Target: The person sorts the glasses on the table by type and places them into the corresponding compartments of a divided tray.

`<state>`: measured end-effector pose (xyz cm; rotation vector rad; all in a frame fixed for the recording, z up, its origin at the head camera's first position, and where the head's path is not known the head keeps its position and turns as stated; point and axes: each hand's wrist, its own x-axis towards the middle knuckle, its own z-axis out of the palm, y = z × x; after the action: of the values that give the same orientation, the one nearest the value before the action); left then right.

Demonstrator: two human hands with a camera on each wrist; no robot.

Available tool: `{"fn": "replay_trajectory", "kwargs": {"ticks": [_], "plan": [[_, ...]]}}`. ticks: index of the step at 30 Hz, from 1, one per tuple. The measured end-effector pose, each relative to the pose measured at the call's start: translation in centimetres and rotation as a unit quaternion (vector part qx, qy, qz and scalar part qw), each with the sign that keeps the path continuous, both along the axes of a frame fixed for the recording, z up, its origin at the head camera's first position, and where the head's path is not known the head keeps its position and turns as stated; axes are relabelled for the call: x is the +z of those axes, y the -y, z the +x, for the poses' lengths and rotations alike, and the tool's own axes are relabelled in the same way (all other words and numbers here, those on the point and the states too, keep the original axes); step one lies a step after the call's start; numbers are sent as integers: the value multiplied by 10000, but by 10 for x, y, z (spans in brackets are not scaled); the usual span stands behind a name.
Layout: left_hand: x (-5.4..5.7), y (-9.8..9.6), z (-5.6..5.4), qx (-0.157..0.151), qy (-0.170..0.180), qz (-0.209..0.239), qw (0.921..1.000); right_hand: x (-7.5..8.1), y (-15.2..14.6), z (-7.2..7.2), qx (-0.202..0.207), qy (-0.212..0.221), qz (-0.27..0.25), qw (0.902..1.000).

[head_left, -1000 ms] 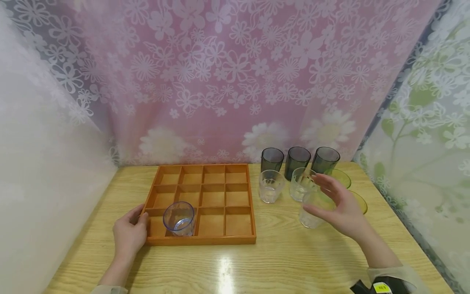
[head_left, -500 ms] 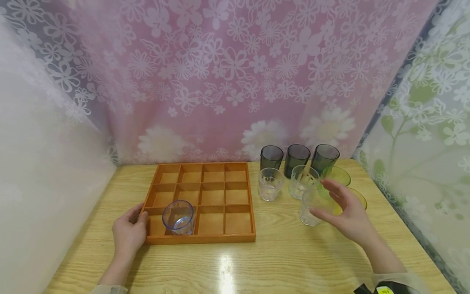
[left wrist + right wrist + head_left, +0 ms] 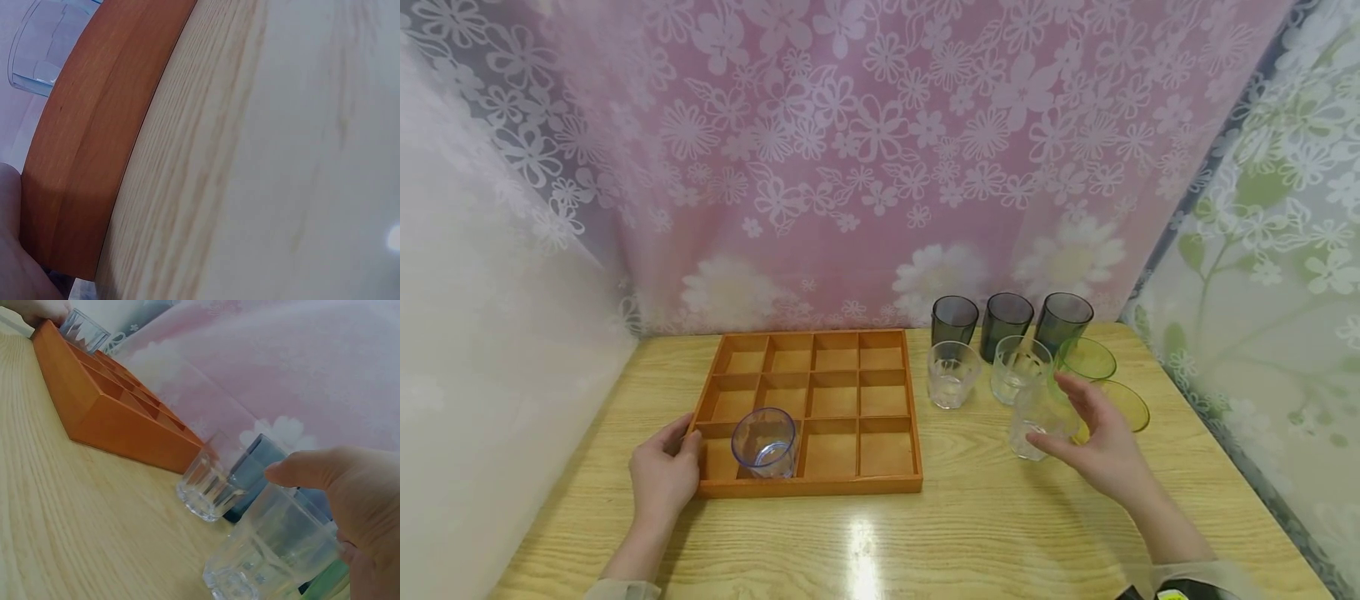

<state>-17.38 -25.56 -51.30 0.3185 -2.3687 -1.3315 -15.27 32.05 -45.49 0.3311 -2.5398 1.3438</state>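
Note:
My left hand [image 3: 664, 467] grips the left edge of an orange-brown wooden compartment tray [image 3: 808, 487], thumb over the rim. In the tray's front row a clear glass with a blue rim [image 3: 765, 443] stands within the compartments. At the right, my right hand [image 3: 1101, 446] holds a clear glass [image 3: 269, 544] near its rim; the right wrist view shows the thumb on the near side and a fingertip at the far side. The hand partly hides this glass in the head view. Two more clear glasses, one on the left [image 3: 953, 377] and one beside it [image 3: 1019, 371], stand just behind.
Three dark grey glasses [image 3: 1006, 327] line the back right of the wooden table [image 3: 775, 542]. A green-rimmed glass [image 3: 1088, 358] and a yellow glass [image 3: 1127, 408] stand partly behind my right hand. A pink flowered curtain [image 3: 820, 167] closes off the back.
My right hand has come down and closed in on the nearest clear glass, which now looks slightly shifted. My left hand stays on the tray edge.

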Motion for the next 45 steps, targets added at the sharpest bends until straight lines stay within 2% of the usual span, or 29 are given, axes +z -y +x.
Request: {"fn": "replay_trajectory", "kwargs": {"ticks": [4,14,20,27,39,45], "plan": [[0,0,-1,34,-24,-19,10000,-6,2,0,-21,4,-83,10000],[0,0,0,10,93,107,9999,-23,10,0,-60,59,-692,9976],[0,0,-2,53,12,42,10000,-35,12,0,-178,293,-792,9963],[-1,1,-1,74,-31,-4,10000,-45,13,-1,-249,257,-906,9952],[-4,-1,-2,94,-41,13,9999,-43,11,-2,-280,225,-757,9965],[-2,1,-2,120,-19,29,9999,-32,20,-1,98,163,-1085,9939]]}}
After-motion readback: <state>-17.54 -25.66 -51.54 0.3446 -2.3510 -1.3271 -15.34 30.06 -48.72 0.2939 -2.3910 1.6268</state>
